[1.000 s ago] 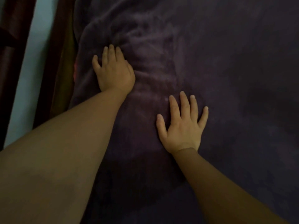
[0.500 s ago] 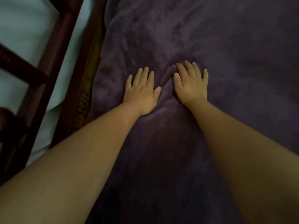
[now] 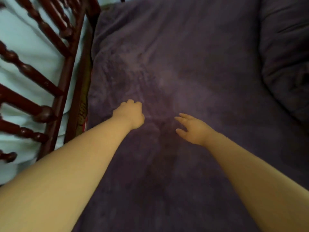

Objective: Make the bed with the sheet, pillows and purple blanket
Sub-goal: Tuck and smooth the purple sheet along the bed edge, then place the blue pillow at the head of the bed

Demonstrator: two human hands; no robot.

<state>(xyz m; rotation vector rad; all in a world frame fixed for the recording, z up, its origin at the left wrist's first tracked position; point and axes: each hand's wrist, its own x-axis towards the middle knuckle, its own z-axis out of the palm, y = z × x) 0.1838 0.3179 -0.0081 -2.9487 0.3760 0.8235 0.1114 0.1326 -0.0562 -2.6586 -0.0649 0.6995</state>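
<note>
Purple blanket (image 3: 192, 64) is spread over the mattress and fills most of the view; its L edge lies just beside the dark wooden bed rail (image 3: 73, 77). Ripples remain approx. at centre, between your hands.

Your left hand (image 3: 129, 114) is curled, knuckles up, on the fabric. Whether the fingers are pinching a fold cannot be told; they are tucked under.

Your right hand (image 3: 192, 129) has fingers apart, holding nothing, angled toward the ripples. Contact w/ the fabric is unclear.

Likely reason for this layout: one hand anchors the cloth near the rail side, so the other can sweep creases outward w/o dragging the whole blanket.

Bulky dark bedding (image 3: 287, 52) is heaped at R. Sheet and pillows are not identifiable here.
</note>
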